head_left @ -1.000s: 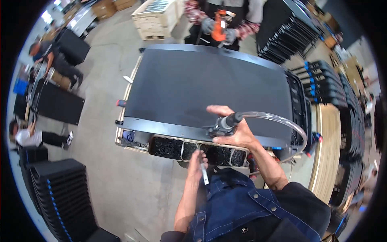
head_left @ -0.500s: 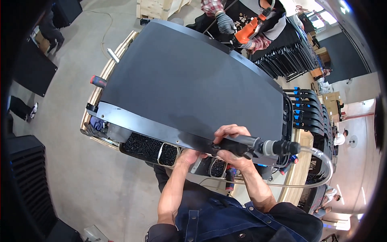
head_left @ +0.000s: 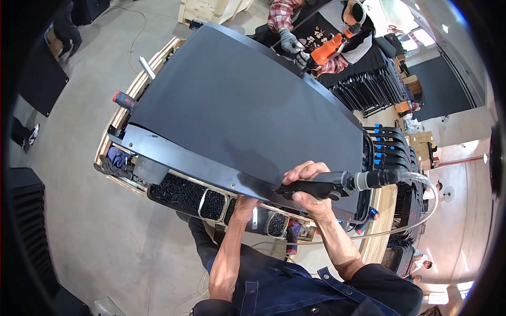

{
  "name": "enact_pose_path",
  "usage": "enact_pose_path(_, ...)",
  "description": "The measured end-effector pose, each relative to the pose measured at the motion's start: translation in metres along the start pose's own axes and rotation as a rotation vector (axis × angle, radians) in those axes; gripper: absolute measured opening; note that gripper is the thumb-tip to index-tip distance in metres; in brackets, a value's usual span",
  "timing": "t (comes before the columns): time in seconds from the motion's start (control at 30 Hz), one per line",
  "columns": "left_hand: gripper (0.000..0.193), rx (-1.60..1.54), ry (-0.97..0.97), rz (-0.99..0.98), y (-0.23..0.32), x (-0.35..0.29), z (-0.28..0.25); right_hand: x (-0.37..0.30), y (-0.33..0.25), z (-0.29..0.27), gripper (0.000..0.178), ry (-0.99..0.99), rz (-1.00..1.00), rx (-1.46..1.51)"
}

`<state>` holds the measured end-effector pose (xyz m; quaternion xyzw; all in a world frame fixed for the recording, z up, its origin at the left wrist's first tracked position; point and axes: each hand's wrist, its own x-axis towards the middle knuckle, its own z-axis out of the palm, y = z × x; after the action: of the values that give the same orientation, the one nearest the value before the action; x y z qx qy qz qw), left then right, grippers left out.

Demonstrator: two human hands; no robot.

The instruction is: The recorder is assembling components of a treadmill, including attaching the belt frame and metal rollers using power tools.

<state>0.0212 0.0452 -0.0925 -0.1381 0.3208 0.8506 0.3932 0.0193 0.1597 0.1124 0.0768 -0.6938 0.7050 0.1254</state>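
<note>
A large dark grey panel [head_left: 247,105] lies before me, with a black metal rail [head_left: 182,158] along its near edge. My right hand [head_left: 314,204] is wrapped around a black air screwdriver [head_left: 319,186], held almost level with its tip pointing left at the rail. A clear hose [head_left: 428,197] runs from the tool's back end and loops down to the right. Just left of the tip, my left hand [head_left: 244,207] reaches up against the rail's underside. Its fingers are hidden behind the rail.
Below the rail sit black screws [head_left: 176,190] in a tray and small black parts [head_left: 213,204] in a bin. Red-and-black drivers [head_left: 124,99] lie around the bench. Across the panel, a co-worker's gloved hands [head_left: 291,42] are beside an orange power tool [head_left: 327,50]. Black frames [head_left: 363,92] stand stacked beyond.
My air screwdriver has swung to a more level angle, still in my right hand. The left hand stays under the rail. Across the panel, the co-worker's gloved hands have come closer together. The view has shifted slightly.
</note>
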Motion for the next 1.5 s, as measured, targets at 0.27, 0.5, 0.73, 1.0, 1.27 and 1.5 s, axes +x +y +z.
enact_pose_path(0.27, 0.025, -0.067, 0.001, 0.034, -0.013, 0.002, -0.002, -0.005, -0.006, 0.012, 0.045, 0.067, 0.060, 0.040)
enact_pose_path(0.5, 0.023, -0.007, -0.006, 0.105, -0.020, 0.000, -0.008, -0.012, -0.005, 0.007, 0.049, 0.072, 0.056, 0.011)
enact_pose_path(0.73, 0.024, 0.043, -0.055, 0.043, -0.008, -0.006, -0.021, -0.009, -0.010, 0.001, 0.069, -0.027, -0.003, -0.035)
enact_pose_path(1.0, 0.022, 1.178, 0.366, 0.463, 0.004, -0.042, -0.088, 0.003, -0.002, 0.048, 0.056, 0.376, -0.084, -0.296)
enact_pose_path(1.27, 0.035, 1.733, 0.492, 0.381, 0.085, -0.037, -0.201, -0.006, -0.021, 0.081, 0.052, 0.666, 0.073, -0.382)
enact_pose_path(1.5, 0.032, 1.514, 0.177, 0.364, 0.072, -0.027, -0.134, -0.016, -0.056, 0.031, 0.051, 0.579, -0.065, -0.360)
